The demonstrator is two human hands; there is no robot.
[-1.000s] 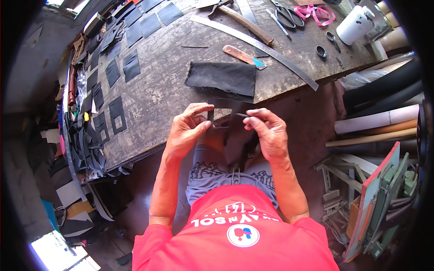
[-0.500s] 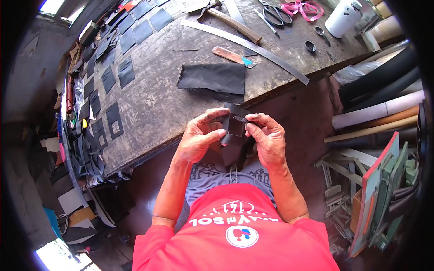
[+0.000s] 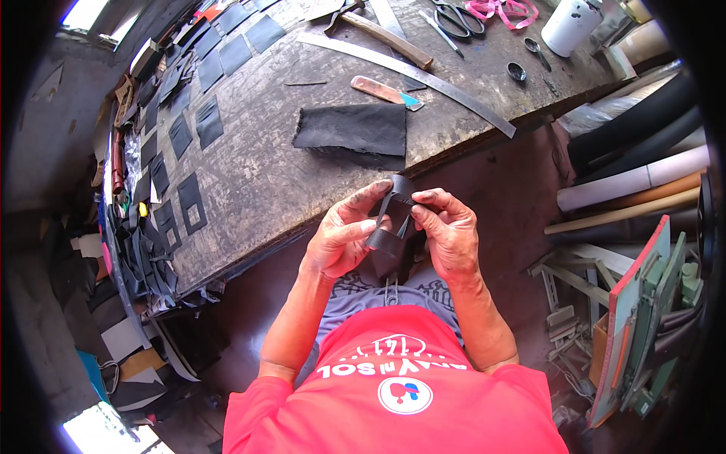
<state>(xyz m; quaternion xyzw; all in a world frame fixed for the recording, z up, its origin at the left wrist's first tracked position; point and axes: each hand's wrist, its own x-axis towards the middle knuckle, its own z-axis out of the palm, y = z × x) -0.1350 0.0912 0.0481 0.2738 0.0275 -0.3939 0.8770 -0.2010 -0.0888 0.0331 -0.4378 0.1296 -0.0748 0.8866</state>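
Between my two hands is a black leather-like piece [image 3: 387,241] with a window cut in it. It is bent, so its frame strips curve toward me, held just off the table's near edge. My left hand [image 3: 338,236] grips its left side between thumb and fingers. With thumb and forefinger, my right hand [image 3: 452,233] pinches the right side. Dark smudges mark the fingertips. Just beyond my hands, a larger folded black sheet [image 3: 352,132] lies on the worn table [image 3: 257,174].
A utility knife [image 3: 382,91], a long metal ruler [image 3: 423,79], a hammer [image 3: 389,39] and scissors [image 3: 459,21] lie farther back. Several black cut pieces [image 3: 209,121] cover the table's left. A white jar [image 3: 572,29] stands far right, near rolls of material [image 3: 635,185].
The black piece has turned and folded in my hands, its window now seen edge-on and narrower. Both hands keep hold of it; the left has shifted slightly right.
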